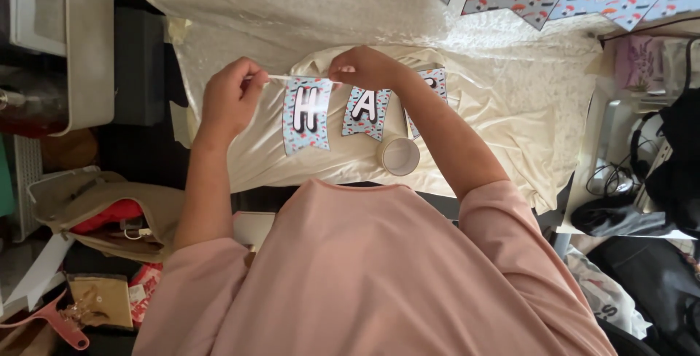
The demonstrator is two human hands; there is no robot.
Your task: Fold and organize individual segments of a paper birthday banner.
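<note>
**String stretched flat between my two hands**

My left hand [227, 101] pinches the white string [281, 79] just left of the first banner flag [306, 114]; my right hand [364, 68] pinches it just right of that flag. The string runs sideways, the flag hanging below it, nearer my right fingers. The tape roll [399, 155] sits below and right of the flag.

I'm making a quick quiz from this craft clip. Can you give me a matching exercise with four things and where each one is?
Things:
1. left hand
2. right hand
3. tape roll
4. pink clamp

Places:
A. on the cream cloth, below the flags
B. pinching the string above the second flag
C. bottom left corner, amid clutter
D. pinching the string's end, left of the first flag

Pairs: 1-D, 2-B, 3-A, 4-C
</note>
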